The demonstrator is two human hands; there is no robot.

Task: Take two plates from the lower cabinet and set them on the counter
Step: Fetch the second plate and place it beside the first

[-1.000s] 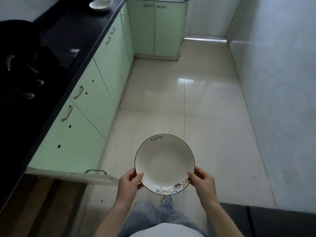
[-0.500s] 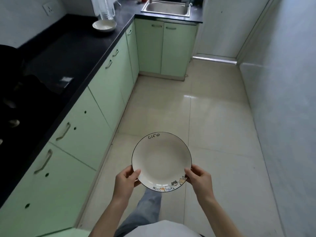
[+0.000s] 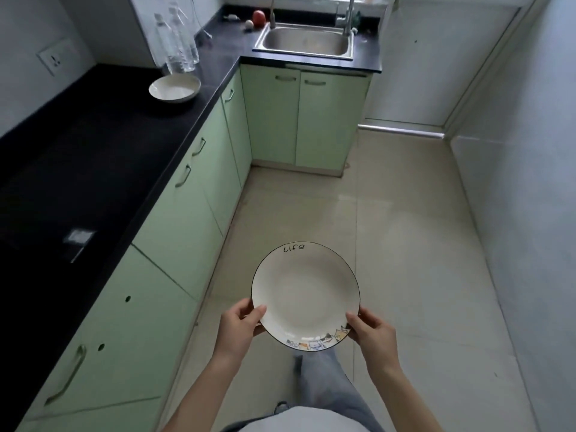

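Moved since a moment ago: carrier further along the kitchen, sink now in sight. Item: white cartoon-bordered plate, held level over the tiled floor, well apart from the black counter. Hold: left grip and right grip each curl round its near rim, thumbs on top. Risk: rim-only hold; a tilt could drop it onto tile. Also on the counter, a white dish — chipping possible if set down against it.

1. Surface: black counter, L-shaped.
2. On it, near the corner: white plate, upright.
3. Just behind the plate: clear bottles, standing.
4. Far run: steel sink set in; red fruit near its left corner.
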